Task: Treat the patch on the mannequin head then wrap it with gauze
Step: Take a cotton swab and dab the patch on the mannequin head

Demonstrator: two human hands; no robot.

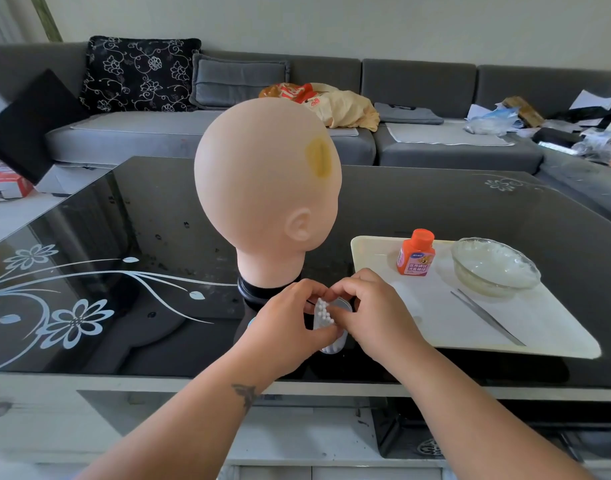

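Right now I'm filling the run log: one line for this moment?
left hand holds cotton swab container | right hand pinches swabs | patch yellow | bottle capped

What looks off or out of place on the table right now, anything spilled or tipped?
Nothing looks spilled or tipped. The orange bottle stands upright and capped on the tray, beside the glass bowl and tweezers. The one odd mark is the yellowish patch on the mannequin head.

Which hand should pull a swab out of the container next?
Right, probably. The left hand grips the swab container; the right hand has fingertips at the swab tips.
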